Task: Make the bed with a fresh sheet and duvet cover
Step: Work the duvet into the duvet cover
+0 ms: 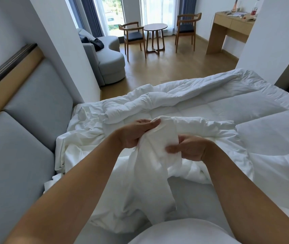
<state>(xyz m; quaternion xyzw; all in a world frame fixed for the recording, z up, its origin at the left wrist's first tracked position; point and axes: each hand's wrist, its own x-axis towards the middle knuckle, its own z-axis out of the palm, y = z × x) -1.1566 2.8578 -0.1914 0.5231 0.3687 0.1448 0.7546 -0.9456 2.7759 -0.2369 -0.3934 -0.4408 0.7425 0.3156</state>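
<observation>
Head view: left hand (136, 132) and right hand (187, 147) both grip a bunched white duvet cover (157, 155) above the bed (245, 110).

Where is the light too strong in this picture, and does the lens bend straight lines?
Head view: the curtained window is blown out to white; the white cloth gripped by the left hand and right hand shows only faint folds; the wide lens tilts the headboard and stretches the forearms.
</observation>
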